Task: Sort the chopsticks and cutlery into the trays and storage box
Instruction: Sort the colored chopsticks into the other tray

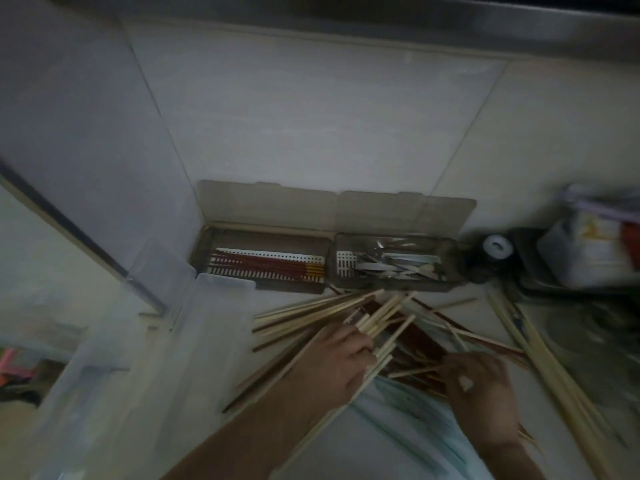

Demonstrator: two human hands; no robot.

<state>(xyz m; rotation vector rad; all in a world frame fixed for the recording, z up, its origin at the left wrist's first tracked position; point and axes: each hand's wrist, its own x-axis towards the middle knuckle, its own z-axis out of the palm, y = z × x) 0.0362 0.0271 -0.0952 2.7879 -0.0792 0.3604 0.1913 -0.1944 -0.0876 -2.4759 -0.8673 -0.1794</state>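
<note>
Pale tiled walls meet at the far left corner of the table [346,445], and the frame is dim and motion-blurred. Against the far edge stand two open trays: the left tray [263,268] holds red chopsticks [266,266] laid parallel to that edge, and the right tray [394,263] holds metal cutlery [391,265]. A clear storage box [138,341] lies along the left edge. Between the trays and the person, a loose pile of pale chopsticks [332,306] fans out, mixed with darker red ones. The left hand [332,365] forms the working grip: its fingers curl round a bundle of pale chopsticks [381,327] whose long axis runs from near left to far right, tips pointing toward the right tray. The right hand [481,386] rests on the pile with fingers bent; whether it pinches a stick cannot be told. The storage box lies directly left of the grip, nearer the left hand, so the bundle probably needs turning to match the box's long axis.
</note>
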